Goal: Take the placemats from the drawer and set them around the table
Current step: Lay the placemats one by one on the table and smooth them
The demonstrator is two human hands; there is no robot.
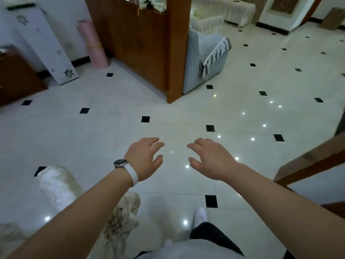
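Now: your left hand [144, 157] and right hand [211, 159] are held out over the tiled floor [93, 139], fingers spread and relaxed, gripping nothing. The placemats and drawer are out of this view (cannot place them). Well ahead of your fingertips stands a wooden partition [149, 49], with a grey armchair [205, 58] just beside it. Right of your right fingers is a wooden edge [308, 161]. Behind your left wrist is a white fluffy shape [56, 186] (blurred).

We have one wide-angle view, worn at head height, facing forward and tilted down. The tiled floor [93, 139] lies close beneath us; the wooden partition [145, 43] and grey sofa [205, 58] sit farther ahead.
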